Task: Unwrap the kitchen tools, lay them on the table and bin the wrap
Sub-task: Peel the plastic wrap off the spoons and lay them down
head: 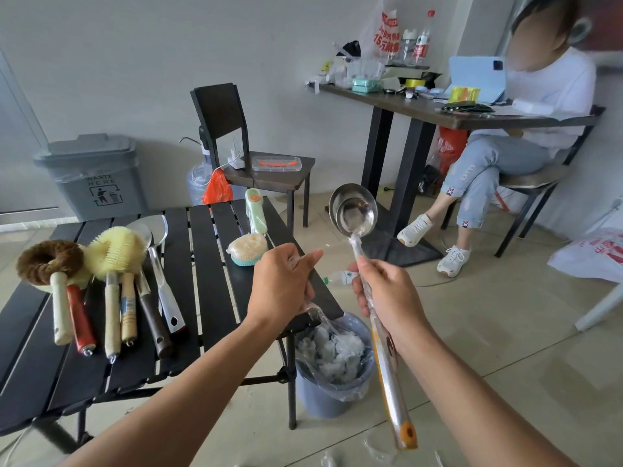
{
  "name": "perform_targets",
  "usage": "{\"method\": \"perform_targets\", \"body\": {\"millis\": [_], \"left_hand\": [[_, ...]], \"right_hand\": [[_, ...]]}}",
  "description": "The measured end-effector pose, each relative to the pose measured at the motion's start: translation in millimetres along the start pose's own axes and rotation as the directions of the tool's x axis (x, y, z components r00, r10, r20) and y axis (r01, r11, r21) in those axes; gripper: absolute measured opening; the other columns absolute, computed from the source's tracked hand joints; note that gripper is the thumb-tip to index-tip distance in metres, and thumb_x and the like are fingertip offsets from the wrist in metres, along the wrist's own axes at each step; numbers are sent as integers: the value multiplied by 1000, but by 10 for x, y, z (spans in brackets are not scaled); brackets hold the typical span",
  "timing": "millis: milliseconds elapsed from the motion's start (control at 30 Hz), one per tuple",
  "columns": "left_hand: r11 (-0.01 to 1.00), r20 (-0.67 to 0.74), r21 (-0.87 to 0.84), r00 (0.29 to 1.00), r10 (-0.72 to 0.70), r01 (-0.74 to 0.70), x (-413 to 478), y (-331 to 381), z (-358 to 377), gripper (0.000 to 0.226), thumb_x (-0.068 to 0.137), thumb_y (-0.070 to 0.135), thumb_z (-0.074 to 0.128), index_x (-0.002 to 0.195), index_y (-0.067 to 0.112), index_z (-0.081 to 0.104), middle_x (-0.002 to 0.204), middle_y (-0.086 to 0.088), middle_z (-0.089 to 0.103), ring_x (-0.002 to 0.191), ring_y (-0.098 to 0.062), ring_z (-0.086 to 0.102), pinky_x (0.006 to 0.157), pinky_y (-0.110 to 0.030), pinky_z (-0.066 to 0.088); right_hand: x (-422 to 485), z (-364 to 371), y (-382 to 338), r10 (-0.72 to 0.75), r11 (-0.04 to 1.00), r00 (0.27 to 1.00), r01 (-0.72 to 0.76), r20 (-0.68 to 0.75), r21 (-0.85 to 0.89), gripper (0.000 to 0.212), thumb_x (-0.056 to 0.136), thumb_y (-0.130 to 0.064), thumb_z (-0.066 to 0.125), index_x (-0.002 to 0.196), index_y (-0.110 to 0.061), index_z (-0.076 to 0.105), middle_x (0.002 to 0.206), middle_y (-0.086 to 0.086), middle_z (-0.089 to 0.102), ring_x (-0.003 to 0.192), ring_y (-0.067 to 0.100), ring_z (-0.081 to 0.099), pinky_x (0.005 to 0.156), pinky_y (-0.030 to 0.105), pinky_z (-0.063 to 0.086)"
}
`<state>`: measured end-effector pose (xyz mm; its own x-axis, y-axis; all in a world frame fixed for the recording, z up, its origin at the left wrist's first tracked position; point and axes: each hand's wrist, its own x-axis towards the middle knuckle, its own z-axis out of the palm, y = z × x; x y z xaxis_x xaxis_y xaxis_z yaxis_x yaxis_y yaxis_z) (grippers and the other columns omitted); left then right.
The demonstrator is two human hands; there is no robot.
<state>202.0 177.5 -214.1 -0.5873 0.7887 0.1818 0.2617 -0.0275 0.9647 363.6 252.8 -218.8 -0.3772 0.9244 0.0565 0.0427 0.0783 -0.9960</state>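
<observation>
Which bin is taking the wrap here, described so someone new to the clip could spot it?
Start at the black slatted table and go to its front right corner. On the floor just below that corner stands the small round blue-grey bin, lined with clear plastic and filled with crumpled clear wrap. The other bin, against the wall, is square, grey, lidded and marked WASTE HERE.

Brushes [84,264] on table [209,298] at left, bin [332,372] right of table, ladle [354,214] above bin, chair [236,143] behind table
</observation>
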Motion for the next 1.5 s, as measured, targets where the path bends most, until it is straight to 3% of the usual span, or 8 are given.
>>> {"method": "perform_targets", "body": {"millis": [400,567,767,1000,1133,1267,1400,1500], "left_hand": [[991,31,121,998,61,-64,-16,11,-76,39,106,24,64,74,8,47,51,-9,64,32,-14,47,36,-23,41],[984,28,142,994,103,-106,7,26,-90,36,108,20,61,77,11,45,86,10,81,34,-14,44,36,-25,39],[924,139,-352,985,-106,149,41,-20,-155,42,109,12,57,78,18,30,108,-12,82,34,-10,28,33,-22,26],[845,171,-447,956,-239,292,59,-81,-46,37,109,11,58,81,19,35,80,-13,75,36,-10,45,36,-22,32],[928,147,-289,969,-201,236,63,-63,-8,31,107,30,62,89,13,44,63,1,61,38,-9,36,36,-22,29],[980,238,-138,966,-105,140,-7,-44,19,53,89,63,75,100,10,71,56,7,54,42,-5,42,42,-18,40],[998,238,-27,969,-57,65,-15,-28,17,48,86,56,83,79,9,76,61,-5,65,49,-11,54,49,-18,47],[996,161,30,983,-86,82,-4,-32,29,53,97,48,74,78,-1,64,59,-3,56,48,-14,47,46,-18,40]], "right_hand": [[13,-14,92,33,999,999,-34,-36,-22,34,106,-35,62,92,-6,72,59,-3,55,44,12,50,41,22,42],[-17,-59,60,-3,1000,1000,3,-26,-6,25,105,-25,68,96,-1,69,63,3,64,51,19,59,45,25,48],[0,-50,79,28,997,999,-30,-22,-72,27,111,-31,55,101,-13,73,73,1,76,57,10,62,51,23,52],[12,28,77,-30,975,997,15,-64,-221,29,114,-29,45,107,-18,71,75,-4,63,57,7,54,57,28,47],[-26,65,94,-3,990,1000,1,-17,-138,29,113,-29,49,108,-11,71,71,-5,57,55,9,48,51,28,40],[-58,78,75,-29,995,999,31,26,-92,26,101,-46,69,109,-21,67,62,-10,59,54,10,51,52,29,44],[-69,59,64,-31,999,998,33,45,-39,18,104,-34,68,106,-16,68,64,-6,63,56,12,54,47,24,43],[-61,48,52,-28,999,999,29,35,-41,21,110,-25,56,103,-12,71,67,-4,68,54,12,57,48,25,47]]}}
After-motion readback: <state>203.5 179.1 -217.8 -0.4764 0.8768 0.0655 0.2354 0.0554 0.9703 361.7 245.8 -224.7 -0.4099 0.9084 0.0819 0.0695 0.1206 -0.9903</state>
